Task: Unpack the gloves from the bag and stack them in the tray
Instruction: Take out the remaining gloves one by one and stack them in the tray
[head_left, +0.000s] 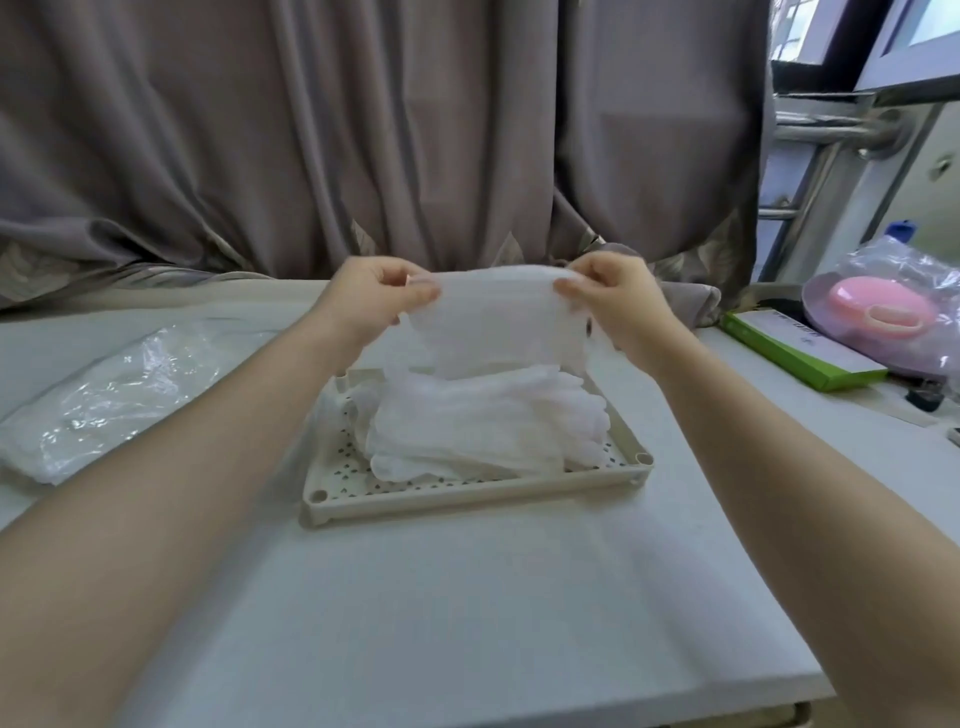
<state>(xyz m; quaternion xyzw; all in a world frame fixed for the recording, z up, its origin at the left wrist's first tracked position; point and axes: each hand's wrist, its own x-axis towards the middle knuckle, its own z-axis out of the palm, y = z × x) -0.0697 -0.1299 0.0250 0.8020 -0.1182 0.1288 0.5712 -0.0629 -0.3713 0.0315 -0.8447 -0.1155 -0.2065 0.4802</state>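
- Tray (470, 494): cream, perforated floor, sits mid tabletop (467, 597), long axis left-right.
- In the tray: a stack of white gloves (483, 431), laid flat, long axis left-right, finger ends pointing right, toward the tray's right rim.
- Held glove (493, 322): white, thin, in the air above the far edge of the tray, stretched left-right between both hands; top edge taut, rest hangs down toward the stack. Can't tell if its lower edge touches the stack.
- Left hand (376, 299): fingers curled, thumb and fingers pinch the glove's upper left corner.
- Right hand (615, 299): fingers curled, pinching the glove's upper right corner.
- Bag (104, 395): clear crinkled plastic, lies flat on the tabletop left of the tray, well apart from it; whether anything is inside is unclear.
- Right edge of the tabletop: green box (795, 348); beside it a clear plastic bag (904, 291) with a pink item (883, 306) inside.
- Grey curtain (363, 130) hangs behind the tabletop.
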